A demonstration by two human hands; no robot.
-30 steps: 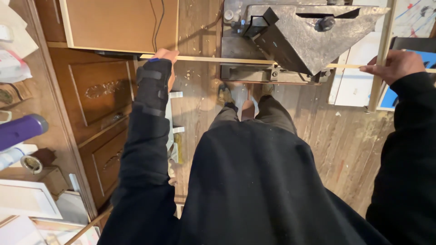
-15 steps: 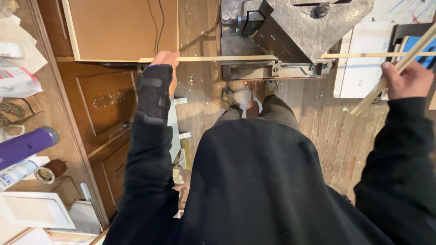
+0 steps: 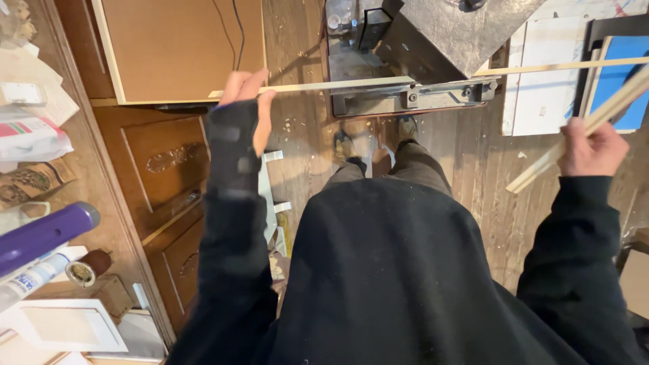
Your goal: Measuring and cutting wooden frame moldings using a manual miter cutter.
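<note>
A long thin pale wood strip lies across the bed of a grey metal cutting machine. My left hand, in a dark wrist brace, pinches the strip's left end. My right hand is raised at the right and is closed around a bundle of short wood strips that slant up to the right. The machine's triangular head covers the middle of the long strip. My black sweater fills the lower middle of the view.
A brown board lies flat at upper left. A dark carved wooden cabinet runs down the left. Tape rolls, a purple tube and a white frame crowd the left. White and blue panels lean at right. Wood plank floor below.
My right hand left the long strip's right end and has come up holding a bundle of short strips. My left hand stays on the strip's left end. The view tilted slightly.
</note>
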